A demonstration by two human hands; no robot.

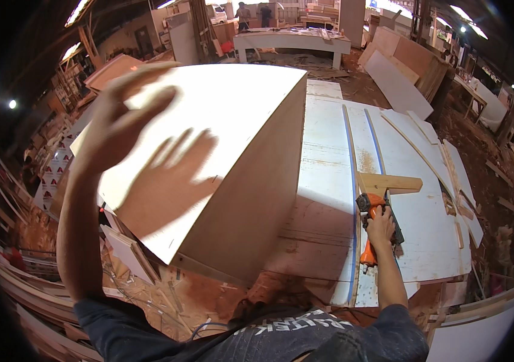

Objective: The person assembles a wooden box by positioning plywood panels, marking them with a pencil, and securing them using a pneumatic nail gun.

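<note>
Near the orange tool [375, 201] lie wooden strips [416, 151].

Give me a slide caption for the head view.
The raised left hand shades a pale box-shaped piece; the right hand grips an orange tool over white boards.

The orange-and-black handheld power tool [376, 200] adjoins none of the boxy wooden piece's [248, 181] bright white and brown; the flat white tabletop [323, 145] bears blue stripes.

Your left hand [112, 123] is blurred; whether it touches the large, white-faced wooden box [242, 108] is unclear. Your right hand [381, 229] hides part of the orange-and-black handheld tool [375, 201]. The near edge cuts off your dark printed shirt [257, 342]. Far, dark-clothed people [243, 17] are too small to make out.
</note>
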